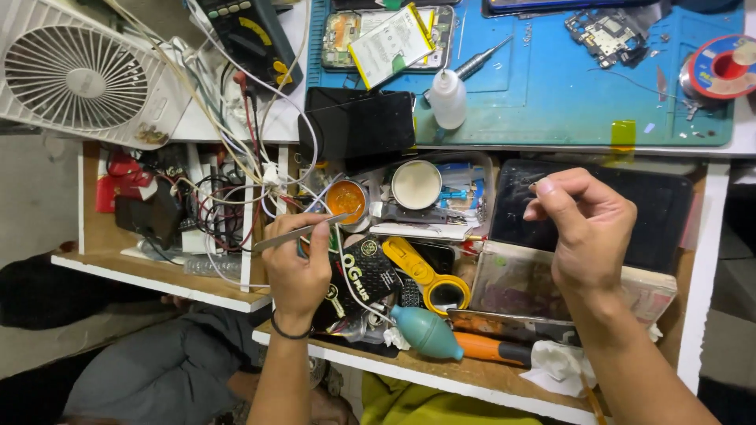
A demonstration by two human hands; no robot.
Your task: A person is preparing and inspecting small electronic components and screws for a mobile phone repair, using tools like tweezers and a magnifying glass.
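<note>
My left hand (295, 264) grips thin metal tweezers (303, 230). Their tip points right and ends just beside an open round tin of orange paste (346, 201) in the cluttered drawer. My right hand (587, 228) hovers over a flat black device (661, 208) lying in the drawer's right side. Its thumb and forefinger are pinched together. Whether something tiny sits between them is too small to tell. A black band circles my left wrist.
The blue work mat (551, 94) above holds a white squeeze bottle (447, 98), an opened phone (390, 31), a circuit board (606, 35) and a solder spool (724, 67). The drawer holds a yellow magnifier (429, 277), a teal blower (429, 330) and tangled wires (228, 205). A white fan (75, 75) sits far left.
</note>
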